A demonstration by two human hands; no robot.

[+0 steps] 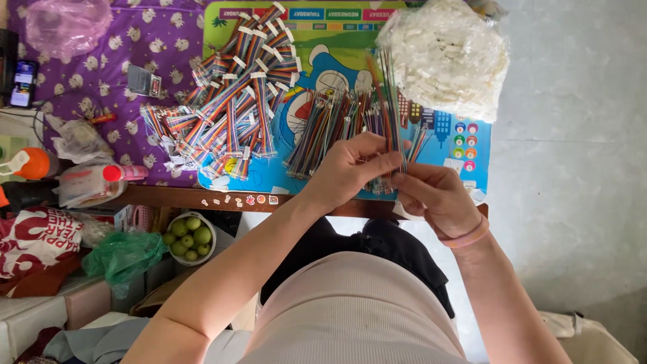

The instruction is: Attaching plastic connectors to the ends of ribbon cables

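Note:
Both my hands meet over the front edge of a small table [168,197]. My left hand [350,168] pinches a thin bunch of coloured wires [389,101] that stands up from between my fingers. My right hand [435,195] touches the same bunch from the right, fingers closed on its lower end. Just behind my hands lies a spread of loose multicoloured wires [323,128] on a blue cartoon mat [445,145]. A heap of finished rainbow ribbon cables with white plugs [232,94] lies to the left.
A clear bag of white plastic connectors [448,57] sits at the back right. A purple patterned cloth [135,47] covers the table's left side, with a phone [22,82] and bottles [101,176]. A bowl of green fruit [190,237] and bags stand below left. Grey floor lies right.

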